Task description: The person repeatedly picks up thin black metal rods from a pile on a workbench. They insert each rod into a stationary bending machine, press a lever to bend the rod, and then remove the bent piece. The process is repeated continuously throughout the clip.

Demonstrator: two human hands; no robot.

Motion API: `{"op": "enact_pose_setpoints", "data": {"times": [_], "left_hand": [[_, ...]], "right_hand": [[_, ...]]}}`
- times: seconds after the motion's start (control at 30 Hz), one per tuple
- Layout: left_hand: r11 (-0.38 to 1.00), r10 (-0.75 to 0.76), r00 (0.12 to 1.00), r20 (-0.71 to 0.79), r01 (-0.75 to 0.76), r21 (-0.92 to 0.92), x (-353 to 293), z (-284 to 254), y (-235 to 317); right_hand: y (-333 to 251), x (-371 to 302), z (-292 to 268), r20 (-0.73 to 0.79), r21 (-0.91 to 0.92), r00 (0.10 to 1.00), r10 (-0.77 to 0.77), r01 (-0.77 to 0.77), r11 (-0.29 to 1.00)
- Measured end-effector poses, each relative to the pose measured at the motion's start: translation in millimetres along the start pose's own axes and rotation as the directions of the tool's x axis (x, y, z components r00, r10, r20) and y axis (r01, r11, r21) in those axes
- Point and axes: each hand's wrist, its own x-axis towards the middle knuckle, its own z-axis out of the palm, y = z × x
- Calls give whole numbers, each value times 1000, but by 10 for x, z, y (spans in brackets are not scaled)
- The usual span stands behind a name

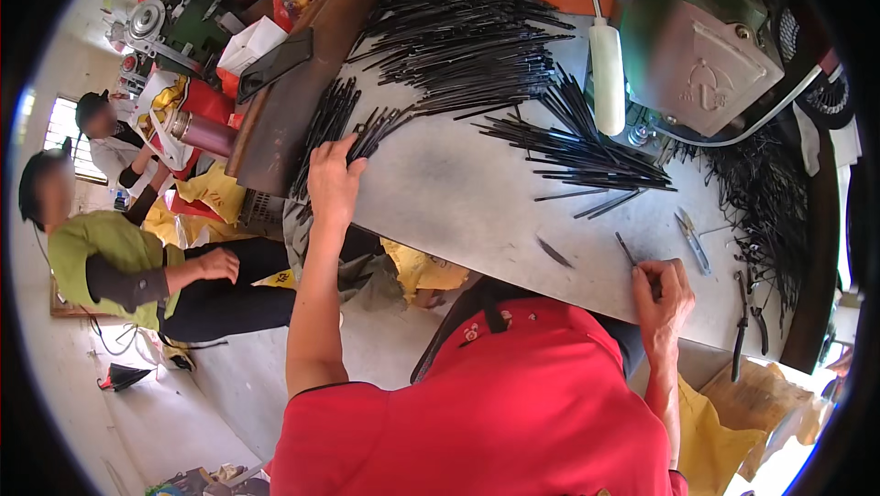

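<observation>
My left hand [333, 180] is at the left side of the metal worktop [431, 184], its fingers closed on the near ends of a small bundle of thin black rods [380, 129]. Another black bundle [327, 125] lies just beside it. Close to the front edge, my right hand [664, 299] pinches a short, thin dark rod [625, 247] that points away from me. A small dark pointed piece [555, 252] rests flat to the left of that hand. Large heaps of black rods [458, 38] cover the far side, and a fanned pile [587, 148] lies at the middle right.
A machine with a metal cover [706, 70] and a white lamp [606, 79] stand at the far right. A silver-blue hand tool [694, 241], dark-handled pliers [741, 326] and tangled black strips [765, 212] lie rightward. Two people [119, 267] are at the left, near a thermos [203, 133].
</observation>
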Motion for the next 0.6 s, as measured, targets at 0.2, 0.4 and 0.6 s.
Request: {"op": "enact_pose_setpoints", "data": {"times": [0.2, 0.4, 0.6], "left_hand": [[949, 136, 967, -215, -64, 309, 146, 126, -274], [935, -247, 969, 3, 238, 264, 284, 12, -406], [947, -308, 914, 264, 322, -13, 527, -259, -496]], "right_hand": [[-15, -12, 15, 0, 4, 999, -32, 32, 999], [-25, -12, 19, -4, 16, 1000, -20, 20, 1000], [-13, -13, 26, -14, 56, 1000, -20, 21, 998]]}}
